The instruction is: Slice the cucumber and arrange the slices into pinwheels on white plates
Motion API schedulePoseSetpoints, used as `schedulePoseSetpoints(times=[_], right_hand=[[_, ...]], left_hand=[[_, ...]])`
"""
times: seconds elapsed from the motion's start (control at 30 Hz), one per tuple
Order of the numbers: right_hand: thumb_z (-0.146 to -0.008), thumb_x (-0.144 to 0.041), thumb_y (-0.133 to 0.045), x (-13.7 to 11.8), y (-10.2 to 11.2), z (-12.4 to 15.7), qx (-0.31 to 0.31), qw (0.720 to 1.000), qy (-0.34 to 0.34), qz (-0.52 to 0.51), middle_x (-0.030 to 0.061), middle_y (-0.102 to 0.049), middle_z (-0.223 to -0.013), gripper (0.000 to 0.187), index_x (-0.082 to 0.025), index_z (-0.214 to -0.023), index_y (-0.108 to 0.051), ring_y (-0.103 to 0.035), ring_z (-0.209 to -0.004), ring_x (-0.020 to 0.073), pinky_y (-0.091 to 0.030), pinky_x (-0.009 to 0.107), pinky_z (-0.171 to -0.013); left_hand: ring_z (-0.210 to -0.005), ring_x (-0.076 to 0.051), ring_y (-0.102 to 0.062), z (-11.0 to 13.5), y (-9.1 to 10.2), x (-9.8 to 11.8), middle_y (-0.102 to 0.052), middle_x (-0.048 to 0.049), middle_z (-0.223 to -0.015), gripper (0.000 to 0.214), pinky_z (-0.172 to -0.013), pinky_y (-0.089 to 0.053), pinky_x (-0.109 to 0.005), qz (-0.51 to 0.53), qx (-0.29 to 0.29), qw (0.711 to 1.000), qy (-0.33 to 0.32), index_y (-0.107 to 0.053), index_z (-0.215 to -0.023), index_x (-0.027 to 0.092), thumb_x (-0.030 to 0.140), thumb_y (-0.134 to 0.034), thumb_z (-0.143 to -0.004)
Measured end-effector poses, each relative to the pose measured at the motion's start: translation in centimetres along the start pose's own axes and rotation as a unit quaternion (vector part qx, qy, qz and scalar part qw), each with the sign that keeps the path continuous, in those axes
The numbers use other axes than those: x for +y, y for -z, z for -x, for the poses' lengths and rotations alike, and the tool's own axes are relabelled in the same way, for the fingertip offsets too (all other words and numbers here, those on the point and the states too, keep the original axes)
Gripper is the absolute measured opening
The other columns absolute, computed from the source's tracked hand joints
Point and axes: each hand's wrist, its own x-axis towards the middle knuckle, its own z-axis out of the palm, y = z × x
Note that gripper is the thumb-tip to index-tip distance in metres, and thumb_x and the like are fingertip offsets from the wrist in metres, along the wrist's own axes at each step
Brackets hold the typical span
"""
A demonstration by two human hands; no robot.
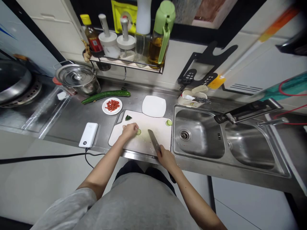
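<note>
Your grey shirt is filling the bottom of the view, and both forearms are reaching from it to the cutting board on the steel worktop. Your right hand is sitting at the board's near edge, its fingers wrapping closed around the handle of the knife. The blade is lying low over the board's middle, pointing away from you. Your left hand is resting on the board's left half with its fingers curling down. Their tips are touching a cucumber slice, though I cannot tell whether they are pinching it or only pressing on it.

Judging by what is lying here, the slicing is only getting started. A dark end piece is sitting near the board's far left corner and a second slice at its far right corner, and little else looks cut. A whole cucumber is lying uncut beyond the board to the left. A white dish is sitting just behind the board, with a small plate of red bits beside it.
</note>
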Motion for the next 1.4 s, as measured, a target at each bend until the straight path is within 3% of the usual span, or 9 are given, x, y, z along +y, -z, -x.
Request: schedulePoseSetpoints(times=[0.33,0.63,1.4], right_hand=[[-0.094,-0.028,-0.034,-3.0,-0.2,-0.5,-0.031,0.998,0.049,0.04,0.0105,-0.068,-0.095,0.028,-0.019,-0.118,-0.045,-0.064,-0.091,0.0228,-0.036,0.028,-0.069],[-0.096,-0.028,-0.031,-4.5,0.0,-1.1,-0.024,0.995,0.075,0.068,0.0104,-0.068,-0.092,0.027,-0.019,-0.115,-0.048,-0.064,-0.089,0.0225,-0.038,0.029,-0.071],[-0.094,-0.022,-0.032,-6.7,0.2,-1.7,-0.027,0.99,0.081,0.112,0.0128,-0.068,-0.092,0.026,-0.017,-0.113,-0.05,-0.066,-0.087,0.0245,-0.044,0.032,-0.069]], left_hand=[[-0.093,-0.025,-0.059,1.4,0.4,-1.6,-0.07,-0.0049,-0.091,0.022,-0.088,-0.027,-0.041,-0.045,0.009,0.999,-0.018,-0.064,-0.094,0.023,0.02,-0.047,-0.081],[-0.105,-0.027,-0.05,1.8,0.2,-2.9,-0.065,-0.008,-0.103,0.025,-0.086,-0.027,-0.042,-0.064,0.072,0.995,-0.024,-0.067,-0.097,0.025,0.022,-0.048,-0.082],[-0.105,-0.028,-0.046,1.5,-0.3,-3.0,-0.062,-0.0084,-0.103,0.025,-0.086,-0.026,-0.044,-0.067,0.06,0.995,-0.032,-0.071,-0.091,0.026,0.02,-0.05,-0.079]])
